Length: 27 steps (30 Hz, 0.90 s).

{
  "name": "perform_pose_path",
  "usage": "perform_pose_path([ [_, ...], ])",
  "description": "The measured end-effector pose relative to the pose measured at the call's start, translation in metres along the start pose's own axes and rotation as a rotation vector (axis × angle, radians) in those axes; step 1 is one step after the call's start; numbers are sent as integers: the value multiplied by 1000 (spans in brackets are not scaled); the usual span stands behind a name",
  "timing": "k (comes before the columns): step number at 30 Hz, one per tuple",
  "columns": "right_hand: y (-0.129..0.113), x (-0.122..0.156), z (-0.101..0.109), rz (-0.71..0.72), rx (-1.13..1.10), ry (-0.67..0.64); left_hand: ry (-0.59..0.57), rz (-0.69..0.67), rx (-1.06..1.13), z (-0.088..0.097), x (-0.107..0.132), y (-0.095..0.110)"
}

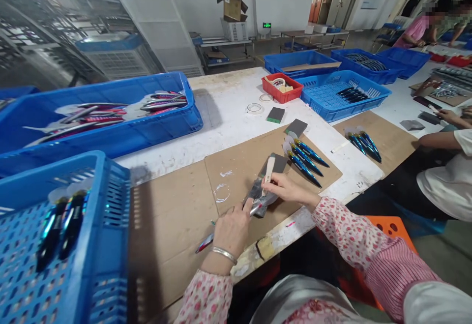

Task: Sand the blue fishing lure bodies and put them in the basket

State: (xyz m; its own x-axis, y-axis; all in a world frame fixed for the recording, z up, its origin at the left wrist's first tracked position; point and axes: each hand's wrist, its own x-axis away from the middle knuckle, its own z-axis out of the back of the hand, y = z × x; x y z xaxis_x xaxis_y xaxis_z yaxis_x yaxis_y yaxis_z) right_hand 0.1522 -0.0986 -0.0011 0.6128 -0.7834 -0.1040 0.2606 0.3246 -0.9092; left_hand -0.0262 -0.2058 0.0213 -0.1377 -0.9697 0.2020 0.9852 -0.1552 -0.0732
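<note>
My left hand (231, 228) is closed around a long thin shiny piece (206, 242) with a red tip, holding it flat on a brown cardboard sheet (239, 171). My right hand (285, 189) pinches a pale flat stick (268, 171) and presses it onto the piece's upper end, over a grey sanding pad (275, 164). Three shiny blue pieces (306, 159) lie just right of my right hand.
Blue crates stand at the near left (103, 245), the far left (110, 137) and the far right (342, 93). A red tray (282, 88), tape rolls (254, 108) and a green block (276, 114) lie behind. Another person's arm (438, 139) rests at the right.
</note>
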Motion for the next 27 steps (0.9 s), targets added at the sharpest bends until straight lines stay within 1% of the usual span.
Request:
perform_pose_path([
  [3, 1, -8, -6, 22, 102, -34, -16, -1, -3, -1, -1, -1],
  [6, 3, -11, -5, 68, 126, -103, -18, -6, -4, -2, -2, -1],
  [11, 3, -16, -4, 128, 180, -171, -11, -5, 1, -1, -1, -1],
  [14, 4, -19, -5, 126, 211, -200, -2, -14, -10, -1, -1, -1],
  [19, 1, -18, -6, 99, 240, -209, -17, -19, -20, 0, -2, -1],
  [24, -1, -16, -10, 141, 300, -173, -41, -11, -16, 3, -3, -1],
  [27, 0, -15, -12, 156, 343, -146, -36, -8, -12, 3, -3, 0],
])
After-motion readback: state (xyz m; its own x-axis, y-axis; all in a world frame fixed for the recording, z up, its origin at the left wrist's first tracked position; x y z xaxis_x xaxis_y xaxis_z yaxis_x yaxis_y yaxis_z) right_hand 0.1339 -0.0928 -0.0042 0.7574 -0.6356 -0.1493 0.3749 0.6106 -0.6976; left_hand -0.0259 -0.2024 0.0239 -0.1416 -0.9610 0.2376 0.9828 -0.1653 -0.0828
